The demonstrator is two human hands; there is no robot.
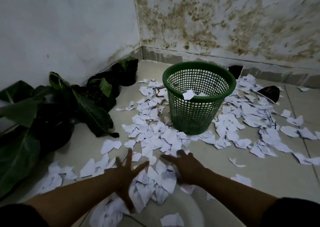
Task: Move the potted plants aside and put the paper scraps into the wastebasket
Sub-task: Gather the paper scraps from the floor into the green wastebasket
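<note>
A green mesh wastebasket [199,105] stands upright on the tiled floor, with a few paper scraps inside and one hanging on its rim. White torn paper scraps [155,133] lie scattered all around it and toward me. Several potted plants [97,95] in black pots line the left wall. My left hand [126,173] is spread with straight fingers over the scraps in front of me. My right hand [185,168] lies flat, fingers stretched, on the same pile. Neither hand holds anything.
Stained walls meet in a corner behind the basket. A large-leafed plant [19,140] fills the near left. A black empty pot or bag [270,92] lies tipped at the right, another dark one [235,71] by the back wall.
</note>
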